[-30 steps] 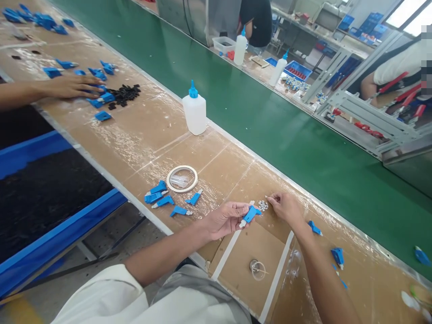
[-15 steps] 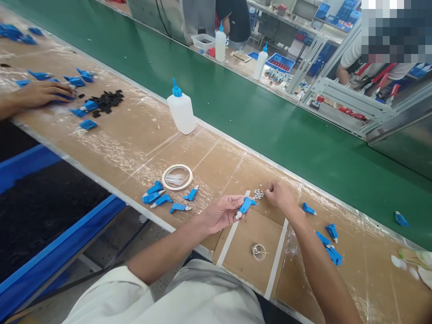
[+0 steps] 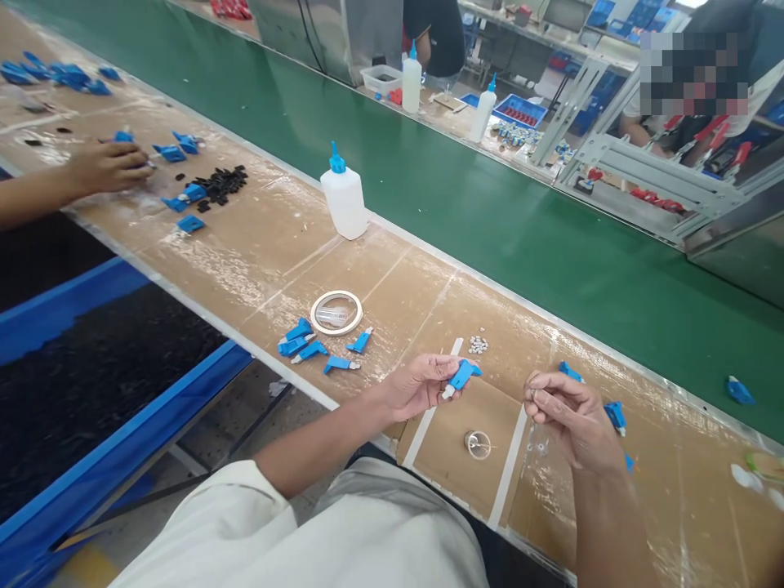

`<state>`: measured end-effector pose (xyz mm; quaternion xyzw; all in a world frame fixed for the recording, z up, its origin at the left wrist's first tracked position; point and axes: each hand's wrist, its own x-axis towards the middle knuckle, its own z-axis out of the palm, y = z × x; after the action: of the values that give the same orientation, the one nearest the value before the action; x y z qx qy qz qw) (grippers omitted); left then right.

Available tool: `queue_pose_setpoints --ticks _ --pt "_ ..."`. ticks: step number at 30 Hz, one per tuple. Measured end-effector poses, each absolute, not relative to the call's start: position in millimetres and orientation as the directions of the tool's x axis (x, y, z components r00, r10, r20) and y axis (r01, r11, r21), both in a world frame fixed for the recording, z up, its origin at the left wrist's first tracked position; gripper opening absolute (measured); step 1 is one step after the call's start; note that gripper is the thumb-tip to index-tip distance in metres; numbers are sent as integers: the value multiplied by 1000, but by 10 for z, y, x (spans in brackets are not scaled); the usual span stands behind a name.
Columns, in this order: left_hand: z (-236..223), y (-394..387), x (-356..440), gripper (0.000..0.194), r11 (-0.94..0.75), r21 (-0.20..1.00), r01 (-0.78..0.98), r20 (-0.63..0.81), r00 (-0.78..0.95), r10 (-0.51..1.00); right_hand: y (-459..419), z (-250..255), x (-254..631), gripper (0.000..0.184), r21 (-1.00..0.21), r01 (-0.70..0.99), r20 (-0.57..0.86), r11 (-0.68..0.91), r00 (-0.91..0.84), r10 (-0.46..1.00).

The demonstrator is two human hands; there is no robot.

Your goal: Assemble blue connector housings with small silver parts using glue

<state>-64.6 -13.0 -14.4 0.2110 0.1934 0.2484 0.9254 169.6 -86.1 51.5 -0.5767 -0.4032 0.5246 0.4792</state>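
Observation:
My left hand [image 3: 420,384] pinches a small blue plastic connector [image 3: 461,377] with a white tip, held just above the brown bench [image 3: 245,253]. My right hand [image 3: 572,420] is curled shut to the right of it, thumb and forefinger pinched on a tiny silvery piece I can barely see. A little heap of small silver parts [image 3: 478,345] lies on the bench beyond the connector. Several blue connectors [image 3: 306,343] rest to the left beside a tape ring [image 3: 336,312]. More blue connectors [image 3: 614,413] lie behind my right hand.
A white glue bottle with a blue cap [image 3: 344,196] stands near the green conveyor belt [image 3: 490,212]. A co-worker's hand [image 3: 107,167] at far left works among blue parts and a pile of black pieces [image 3: 224,184]. A small clear round dish [image 3: 478,444] sits below my hands.
My right hand has left the heap of silver parts and drawn back toward me, pinched. My left hand keeps the blue connector. The co-worker's hand has closed up.

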Motion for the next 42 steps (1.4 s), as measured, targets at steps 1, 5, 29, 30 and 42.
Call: queue_pose_setpoints --ticks 1,5,29,30,42 --pt "-139 -143 -646 53 789 490 -370 -256 805 536 -921 525 1665 34 -977 -61 -212 -206 126 969" --pt "-123 -205 -647 51 793 494 -356 -247 817 521 -1092 513 1566 32 -978 -134 -181 -159 172 968" --pt "-94 -430 -538 50 840 456 -294 -229 873 431 -1503 259 1145 25 -963 -267 -96 37 467 879" --pt "-88 -433 -533 50 841 455 -294 -229 874 429 -1518 250 1139 24 -967 -247 -73 52 469 880" --pt "-49 -476 -489 62 805 511 -300 -231 854 466 -1527 321 1024 15 -976 -179 25 123 470 882"
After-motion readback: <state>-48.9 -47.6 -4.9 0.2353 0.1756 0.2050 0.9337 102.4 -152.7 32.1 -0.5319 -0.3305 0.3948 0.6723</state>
